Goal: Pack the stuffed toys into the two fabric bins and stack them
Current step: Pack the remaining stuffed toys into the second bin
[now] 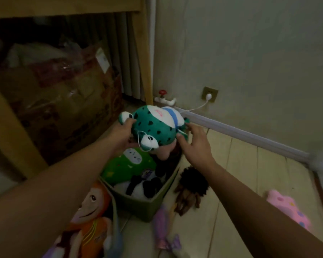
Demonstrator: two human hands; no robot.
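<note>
A teal spotted frog toy (153,125) with a white belly hangs above the far end of a green fabric bin (147,205). My left hand (122,134) grips the frog's left side. On the frog's right side my right hand (194,142) touches it with its fingers spread. Inside the bin lie a green plush (127,165), a black-and-white plush (144,185) and a pinkish toy (164,151) under the frog. Only one bin is in view.
On the floor lie an orange-haired doll (90,220) at the near left, a purple mermaid toy (164,229), a dark brown spiky plush (191,185) and a pink plush (289,209). A wrapped box (63,101) sits under a wooden frame. Along the wall are a valve (163,95) and a plugged socket (209,94).
</note>
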